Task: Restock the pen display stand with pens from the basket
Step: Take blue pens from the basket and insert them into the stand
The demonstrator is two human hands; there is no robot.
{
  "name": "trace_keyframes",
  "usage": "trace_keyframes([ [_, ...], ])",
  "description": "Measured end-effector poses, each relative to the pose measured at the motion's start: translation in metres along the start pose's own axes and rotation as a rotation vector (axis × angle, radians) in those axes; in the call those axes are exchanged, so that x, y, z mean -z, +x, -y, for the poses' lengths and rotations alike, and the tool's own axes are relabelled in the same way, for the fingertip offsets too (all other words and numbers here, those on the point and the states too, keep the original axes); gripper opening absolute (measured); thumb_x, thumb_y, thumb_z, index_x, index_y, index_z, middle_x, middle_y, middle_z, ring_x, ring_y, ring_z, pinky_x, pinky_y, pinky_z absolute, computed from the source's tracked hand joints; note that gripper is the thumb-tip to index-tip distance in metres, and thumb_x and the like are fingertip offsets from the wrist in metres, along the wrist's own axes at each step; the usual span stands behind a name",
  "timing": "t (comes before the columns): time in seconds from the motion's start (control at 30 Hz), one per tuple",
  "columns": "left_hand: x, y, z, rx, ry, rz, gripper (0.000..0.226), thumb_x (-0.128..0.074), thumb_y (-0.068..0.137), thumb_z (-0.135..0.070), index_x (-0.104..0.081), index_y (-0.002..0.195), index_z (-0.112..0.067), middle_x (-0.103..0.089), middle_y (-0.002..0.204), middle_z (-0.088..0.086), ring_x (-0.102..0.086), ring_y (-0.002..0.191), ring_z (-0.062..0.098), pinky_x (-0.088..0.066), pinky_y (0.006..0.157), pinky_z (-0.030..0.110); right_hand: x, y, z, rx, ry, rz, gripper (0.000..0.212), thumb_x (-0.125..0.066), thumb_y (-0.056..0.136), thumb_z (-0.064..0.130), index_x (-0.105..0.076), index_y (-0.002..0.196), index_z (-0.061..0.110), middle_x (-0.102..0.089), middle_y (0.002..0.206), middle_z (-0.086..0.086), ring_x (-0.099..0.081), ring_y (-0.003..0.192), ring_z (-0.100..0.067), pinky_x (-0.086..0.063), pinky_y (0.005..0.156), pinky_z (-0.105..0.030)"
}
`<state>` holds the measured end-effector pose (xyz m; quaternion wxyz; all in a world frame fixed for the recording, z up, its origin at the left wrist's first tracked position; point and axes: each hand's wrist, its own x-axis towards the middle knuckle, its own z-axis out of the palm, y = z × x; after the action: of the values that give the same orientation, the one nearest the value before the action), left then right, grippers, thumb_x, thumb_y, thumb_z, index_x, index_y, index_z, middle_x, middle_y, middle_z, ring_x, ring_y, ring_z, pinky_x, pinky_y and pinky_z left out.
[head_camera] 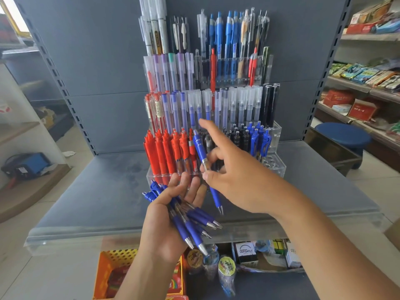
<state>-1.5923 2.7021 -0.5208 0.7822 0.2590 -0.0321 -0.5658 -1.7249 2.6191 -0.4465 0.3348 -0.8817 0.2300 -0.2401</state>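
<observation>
A clear tiered pen display stand (273,167) sits on the grey shelf, filled with red, blue, black and translucent pens. My left hand (166,215) holds a bundle of blue pens (192,221) across its palm, tips pointing toward me. My right hand (233,176) pinches a single blue pen (200,151) by its middle, in front of the stand's lowest row, with the index finger stretched out. Several holes at the stand's front right corner (270,161) hold nothing.
An orange perforated basket (112,259) stands below the shelf edge at lower left. Boxes and wrapped toys (226,267) lie on the lower shelf. A blue stool (343,135) and stocked shelves (357,83) are at the right.
</observation>
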Motion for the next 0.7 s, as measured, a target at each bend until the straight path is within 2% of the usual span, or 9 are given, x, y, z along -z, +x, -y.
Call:
trace_keyframes([
  [0.07,0.002,0.001,0.001,0.007,-0.005,0.035,0.026,-0.051,0.092,0.003,-0.060,0.109,-0.014,-0.071,0.097,0.005,-0.073,0.084,0.024,-0.061,0.068,0.036,0.004,-0.002,0.003,-0.004,0.040,-0.023,0.092,-0.057,0.097,0.012,-0.001,0.142,0.070,-0.064,0.105,-0.013,-0.047,0.053,-0.021,-0.050,0.061,-0.049],
  [0.13,-0.001,0.000,0.002,-0.009,-0.007,0.031,0.026,-0.057,0.087,0.002,-0.061,0.108,-0.013,-0.069,0.096,0.005,-0.073,0.083,0.024,-0.063,0.074,0.040,0.009,-0.004,0.004,-0.013,0.059,-0.053,0.095,-0.056,0.096,0.010,-0.001,0.140,0.072,-0.063,0.117,-0.016,-0.047,0.054,-0.027,-0.051,0.063,-0.055],
  [0.2,-0.004,-0.002,0.002,-0.035,-0.012,-0.007,0.035,-0.064,0.076,-0.002,-0.062,0.110,-0.013,-0.070,0.093,0.007,-0.075,0.085,0.025,-0.061,0.083,0.049,0.015,-0.005,0.001,-0.013,0.088,-0.083,0.094,-0.056,0.096,0.008,-0.003,0.140,0.072,-0.062,0.122,-0.006,-0.048,0.057,-0.039,-0.050,0.061,-0.058],
  [0.27,-0.007,-0.004,0.002,-0.043,-0.032,-0.005,0.036,-0.065,0.073,-0.004,-0.061,0.107,-0.013,-0.069,0.085,0.006,-0.075,0.080,0.024,-0.059,0.084,0.052,0.024,-0.006,0.000,-0.007,0.136,-0.123,0.091,-0.057,0.097,0.007,-0.008,0.141,0.071,-0.057,0.121,0.010,-0.053,0.067,-0.049,-0.052,0.060,-0.055],
  [0.3,-0.009,-0.004,0.002,-0.042,-0.039,-0.007,0.034,-0.065,0.073,-0.005,-0.061,0.106,-0.013,-0.069,0.083,0.006,-0.075,0.078,0.024,-0.059,0.083,0.052,0.029,-0.006,-0.001,-0.004,0.159,-0.159,0.090,-0.058,0.098,0.007,-0.010,0.141,0.070,-0.056,0.122,0.008,-0.056,0.070,-0.049,-0.054,0.060,-0.052],
  [0.4,-0.009,-0.005,0.002,-0.045,-0.047,-0.022,0.032,-0.065,0.072,-0.004,-0.062,0.103,-0.013,-0.068,0.081,0.006,-0.074,0.073,0.024,-0.060,0.081,0.051,0.048,-0.005,-0.008,0.023,0.222,-0.298,0.089,-0.061,0.097,0.003,-0.014,0.144,0.063,-0.060,0.110,-0.004,-0.061,0.072,-0.038,-0.058,0.068,-0.047],
  [0.5,-0.009,-0.006,0.002,-0.049,-0.042,-0.021,0.034,-0.066,0.071,-0.005,-0.062,0.104,-0.012,-0.067,0.081,0.007,-0.072,0.071,0.022,-0.061,0.079,0.049,0.063,-0.002,-0.020,0.083,0.289,-0.457,0.091,-0.060,0.094,-0.007,-0.017,0.148,0.053,-0.058,0.090,-0.005,-0.061,0.065,-0.017,-0.061,0.077,-0.043],
  [0.57,-0.008,-0.006,0.002,-0.050,-0.035,-0.018,0.036,-0.066,0.072,-0.005,-0.061,0.107,-0.012,-0.066,0.082,0.006,-0.070,0.070,0.022,-0.062,0.079,0.048,0.070,-0.001,-0.031,0.089,0.315,-0.544,0.091,-0.060,0.093,-0.010,-0.019,0.149,0.049,-0.055,0.084,-0.003,-0.057,0.066,-0.014,-0.060,0.076,-0.036],
  [0.7,-0.009,-0.005,0.003,-0.057,-0.040,-0.037,0.042,-0.065,0.072,-0.005,-0.058,0.112,-0.012,-0.064,0.079,0.007,-0.068,0.067,0.021,-0.063,0.076,0.047,0.079,-0.001,-0.046,0.091,0.285,-0.697,0.085,-0.059,0.095,-0.003,-0.016,0.150,0.046,-0.051,0.089,-0.005,-0.049,0.071,-0.012,-0.053,0.079,-0.024],
])
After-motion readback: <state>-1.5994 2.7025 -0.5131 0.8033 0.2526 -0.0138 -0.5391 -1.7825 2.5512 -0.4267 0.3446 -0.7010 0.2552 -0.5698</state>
